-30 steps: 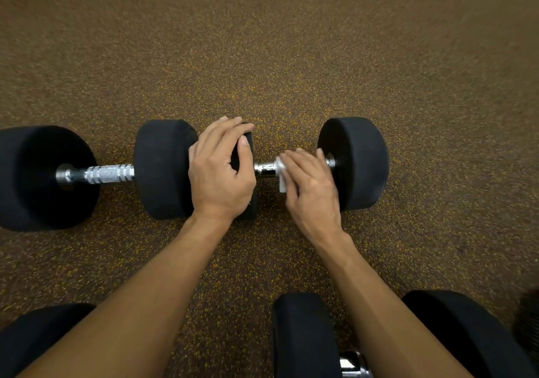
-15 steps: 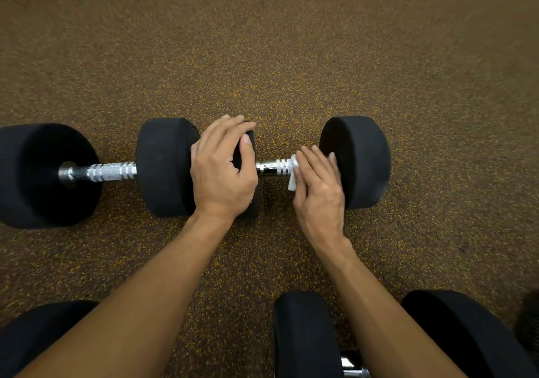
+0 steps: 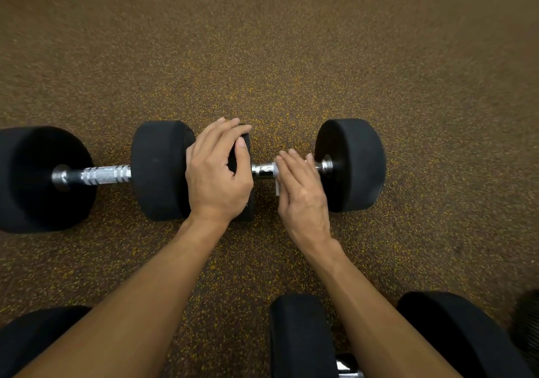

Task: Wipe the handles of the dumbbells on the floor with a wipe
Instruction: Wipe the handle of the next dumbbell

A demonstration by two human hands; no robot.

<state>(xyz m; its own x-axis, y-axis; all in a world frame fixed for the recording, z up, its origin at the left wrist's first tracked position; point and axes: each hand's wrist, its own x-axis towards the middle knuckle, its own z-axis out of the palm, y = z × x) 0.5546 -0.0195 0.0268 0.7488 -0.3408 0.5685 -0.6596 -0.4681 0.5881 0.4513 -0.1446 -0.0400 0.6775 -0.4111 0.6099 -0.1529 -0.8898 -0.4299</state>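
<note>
Two black dumbbells lie end to end on the speckled floor. My left hand (image 3: 217, 173) grips the left head of the right dumbbell (image 3: 353, 164), fingers over its top and thumb on its inner face. My right hand (image 3: 303, 194) lies over that dumbbell's chrome handle (image 3: 262, 169) and holds a white wipe (image 3: 277, 186) around it. A strip of the wipe hangs out at the hand's left edge. The thumb is hidden. The left dumbbell's knurled handle (image 3: 105, 175) is bare.
Another dumbbell lies close to me at the bottom, with heads (image 3: 300, 337) on either side of my right forearm and a bit of chrome handle (image 3: 347, 367) showing. A black head (image 3: 29, 334) sits at bottom left. A dark ribbed object (image 3: 528, 319) is at the right edge.
My right hand slid the wipe right along the handle toward the right head, then back left toward the middle. My left hand stayed on the head.
</note>
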